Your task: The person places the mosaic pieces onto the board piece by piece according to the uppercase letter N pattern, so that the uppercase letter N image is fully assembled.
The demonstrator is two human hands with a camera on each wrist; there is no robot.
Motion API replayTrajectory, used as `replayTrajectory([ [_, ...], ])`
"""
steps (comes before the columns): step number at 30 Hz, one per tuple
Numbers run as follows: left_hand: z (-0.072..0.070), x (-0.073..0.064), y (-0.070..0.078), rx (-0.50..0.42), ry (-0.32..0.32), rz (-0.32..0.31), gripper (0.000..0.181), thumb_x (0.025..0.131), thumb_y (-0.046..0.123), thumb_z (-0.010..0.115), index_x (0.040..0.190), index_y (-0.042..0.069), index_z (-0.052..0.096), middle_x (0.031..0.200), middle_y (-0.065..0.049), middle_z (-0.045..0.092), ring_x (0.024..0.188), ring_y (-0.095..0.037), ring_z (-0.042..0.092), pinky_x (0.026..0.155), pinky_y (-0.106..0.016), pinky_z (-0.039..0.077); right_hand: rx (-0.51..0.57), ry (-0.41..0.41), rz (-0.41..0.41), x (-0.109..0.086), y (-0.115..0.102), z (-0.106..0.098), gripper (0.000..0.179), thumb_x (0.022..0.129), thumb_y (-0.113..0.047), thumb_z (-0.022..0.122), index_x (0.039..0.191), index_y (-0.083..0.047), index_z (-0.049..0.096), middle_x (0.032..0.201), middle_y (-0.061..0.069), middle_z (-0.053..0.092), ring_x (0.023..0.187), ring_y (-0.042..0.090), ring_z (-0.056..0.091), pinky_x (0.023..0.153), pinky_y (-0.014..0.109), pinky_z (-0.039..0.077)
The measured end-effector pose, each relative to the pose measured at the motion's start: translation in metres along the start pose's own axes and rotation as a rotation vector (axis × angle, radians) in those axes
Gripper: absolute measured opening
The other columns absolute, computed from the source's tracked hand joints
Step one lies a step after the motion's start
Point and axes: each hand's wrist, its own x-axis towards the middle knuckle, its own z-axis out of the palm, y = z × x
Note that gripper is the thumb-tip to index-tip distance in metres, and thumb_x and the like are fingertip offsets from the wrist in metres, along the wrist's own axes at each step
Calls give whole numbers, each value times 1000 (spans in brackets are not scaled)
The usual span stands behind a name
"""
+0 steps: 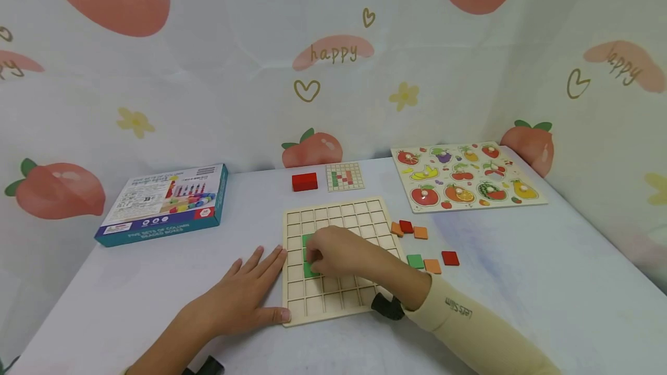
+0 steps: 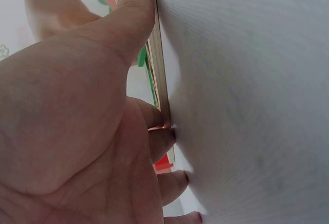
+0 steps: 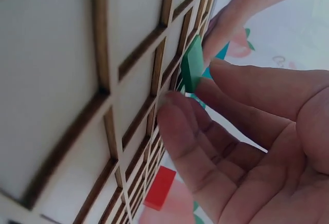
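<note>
A wooden grid board [image 1: 304,308] lies on the table, with green square tiles [image 1: 311,271] in a column near its left side. My right hand [image 1: 339,252] is over these tiles with bent fingers. In the right wrist view, one green tile [image 3: 192,66] stands slightly tilted at the grid. The index fingertip is right at it, while the thumb is held a little apart from the tile. My left hand [image 1: 245,294] lies with spread fingers along the board's left edge, its thumb on the near left corner. The right hand partly hides the green column.
Loose orange, red and green tiles [image 1: 415,261] lie right of the board. Behind it are a red block [image 1: 304,182] and a small pattern card [image 1: 345,177]. A fruit puzzle board [image 1: 458,197] lies back right; a blue-green box [image 1: 164,204] lies back left.
</note>
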Motion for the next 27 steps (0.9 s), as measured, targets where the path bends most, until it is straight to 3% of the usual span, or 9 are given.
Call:
replayTrajectory([
  [2,0,0,0,-4,-3,-3,110,80,80,56,160,11,24,166,-6,21,150,-41,10,112,-70,14,-3,-4,5,-2,0,0,4,88,-9,77,91,-12,76,72,-9,58,72,9,52,68,23,46],
  [7,1,2,0,-7,-11,-6,111,80,80,56,161,12,24,166,-5,20,151,-41,10,112,-70,14,47,33,-5,-17,6,-3,16,91,-5,72,106,-7,76,78,-7,62,76,10,55,71,25,49],
  [14,1,3,1,17,-16,-24,113,78,81,57,161,13,24,166,-4,20,151,-40,9,112,-70,13,77,97,-15,-57,36,-25,8,91,-3,71,90,-10,74,82,-9,63,76,11,57,71,28,51],
  [21,1,2,1,22,-12,-17,112,79,80,57,161,11,23,166,-6,19,151,-41,9,112,-70,13,77,100,160,-99,70,-45,8,89,-6,75,87,-13,72,80,-7,61,76,14,55,67,28,51],
  [27,0,2,2,15,-17,-19,113,78,81,56,161,11,24,166,-5,19,151,-40,9,112,-70,13,88,70,286,-116,90,-44,13,83,-10,82,89,-15,71,80,-4,59,78,16,54,62,30,50],
])
